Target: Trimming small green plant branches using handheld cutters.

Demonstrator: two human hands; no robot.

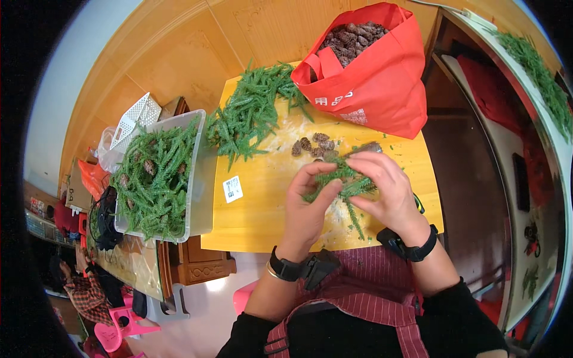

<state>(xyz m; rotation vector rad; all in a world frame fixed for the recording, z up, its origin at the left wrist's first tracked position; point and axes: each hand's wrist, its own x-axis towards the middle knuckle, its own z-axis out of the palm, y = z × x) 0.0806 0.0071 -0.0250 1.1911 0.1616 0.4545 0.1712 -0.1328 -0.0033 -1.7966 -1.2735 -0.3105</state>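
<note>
Over the near part of the yellow table, my left hand (309, 200) and my right hand (388, 186) come close together around a green pine sprig (352, 186). The fingers of both are curled and pinch its needles; one stem hangs down between them toward my apron. Just beyond the fingers lies a small group of brown pine cones (306, 144). Another brownish piece, perhaps a cone, shows partly behind my right fingers. A loose heap of green sprigs (248, 113) covers the table's far left.
A red bag (382, 89) full of pine cones stands at the back right. Left of the yellow table (262, 215) is a clear plastic bin (203, 179) of sprigs and cones. A white label (233, 189) lies on the tabletop. Far left, another person (89, 298) sits near pink stools.
</note>
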